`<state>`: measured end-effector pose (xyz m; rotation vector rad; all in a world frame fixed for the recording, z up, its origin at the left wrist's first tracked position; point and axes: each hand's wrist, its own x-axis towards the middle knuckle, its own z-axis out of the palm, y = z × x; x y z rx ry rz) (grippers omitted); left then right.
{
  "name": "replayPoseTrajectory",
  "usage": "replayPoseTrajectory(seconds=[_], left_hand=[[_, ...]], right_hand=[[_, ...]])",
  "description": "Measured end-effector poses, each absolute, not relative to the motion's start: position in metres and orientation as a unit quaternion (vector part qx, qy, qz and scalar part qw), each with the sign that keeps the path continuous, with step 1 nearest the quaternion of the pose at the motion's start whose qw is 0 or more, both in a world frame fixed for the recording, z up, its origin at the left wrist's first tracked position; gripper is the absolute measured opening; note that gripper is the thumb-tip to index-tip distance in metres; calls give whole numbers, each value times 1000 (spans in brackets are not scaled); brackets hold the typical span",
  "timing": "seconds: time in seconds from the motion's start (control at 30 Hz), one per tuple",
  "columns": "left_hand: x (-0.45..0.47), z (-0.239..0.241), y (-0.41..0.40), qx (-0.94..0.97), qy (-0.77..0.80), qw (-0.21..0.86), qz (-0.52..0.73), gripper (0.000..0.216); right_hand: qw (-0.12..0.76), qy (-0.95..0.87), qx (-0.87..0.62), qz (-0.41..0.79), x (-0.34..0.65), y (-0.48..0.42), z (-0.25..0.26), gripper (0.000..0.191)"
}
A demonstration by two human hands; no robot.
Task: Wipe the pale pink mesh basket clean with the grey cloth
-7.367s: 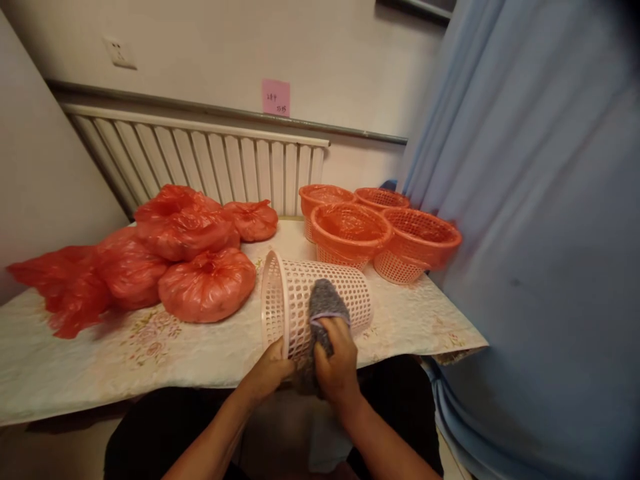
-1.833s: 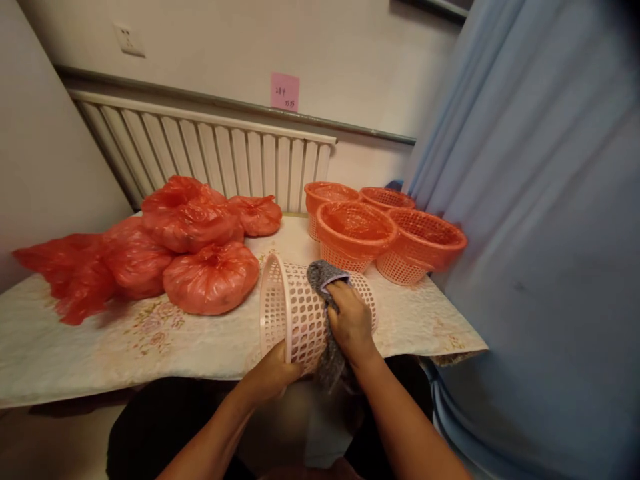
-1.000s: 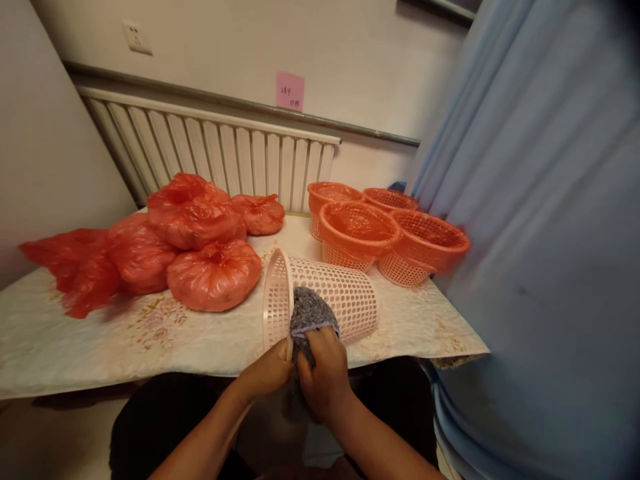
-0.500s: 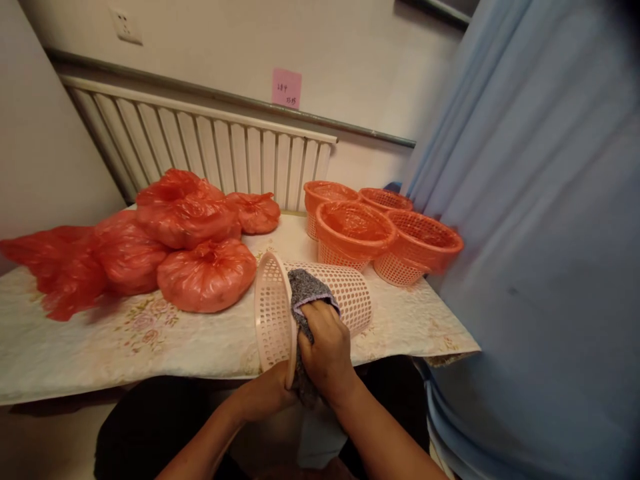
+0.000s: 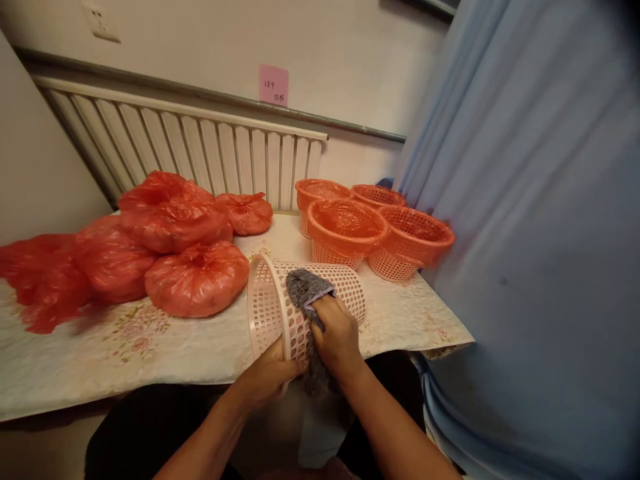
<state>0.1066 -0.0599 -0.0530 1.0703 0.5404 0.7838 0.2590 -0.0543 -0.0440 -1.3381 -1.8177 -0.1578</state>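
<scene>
A pale pink perforated wastebasket (image 5: 345, 283) lies on its side at the table's front edge, its mouth facing left. My left hand (image 5: 273, 373) is closed on the lower part of its rim, some fingers hidden inside and behind it. Bunched in my right hand (image 5: 337, 333) is a grey cloth (image 5: 305, 290), pressed against the outside of the basket just behind the rim. Part of the cloth hangs down below my right hand.
Several tied red plastic bags (image 5: 197, 280) are heaped on the left of the flowered tablecloth (image 5: 210, 347). Several similar baskets with red liners (image 5: 347, 227) stand upright at the back right. A blue curtain (image 5: 525, 233) hangs on the right; a radiator (image 5: 200, 147) is behind.
My right hand has shifted slightly right and down with the cloth, away from the rim along the basket's side. My left hand still grips the rim. The whole view has shifted a little.
</scene>
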Motion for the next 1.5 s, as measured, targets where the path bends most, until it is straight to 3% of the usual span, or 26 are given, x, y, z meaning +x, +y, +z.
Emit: replayPoseTrajectory(seconds=[0.2,0.33,0.53,0.73,0.9,1.2,1.5], left_hand=[[101,-57,-59,537,263,733,325,63],[95,-77,-51,570,270,712,311,69],[92,-79,-43,577,240,716,312,71],[95,-74,-46,596,250,708,286,65],[87,-91,-49,678,321,591,297,39],[84,-106,-54,682,236,641,260,73],[78,-105,-53,710,248,615,238,72]], right_hand=[[381,-617,-683,-90,334,-24,-62,32],[392,-561,-721,-106,362,-28,-83,39],[474,-565,-670,-83,313,-61,-109,38],[517,-663,-542,0,229,-99,-87,32],[474,-706,-524,-48,210,-92,-56,23],[407,-708,-570,-87,270,-32,-36,40],[382,-578,-712,-116,351,-27,-67,35]])
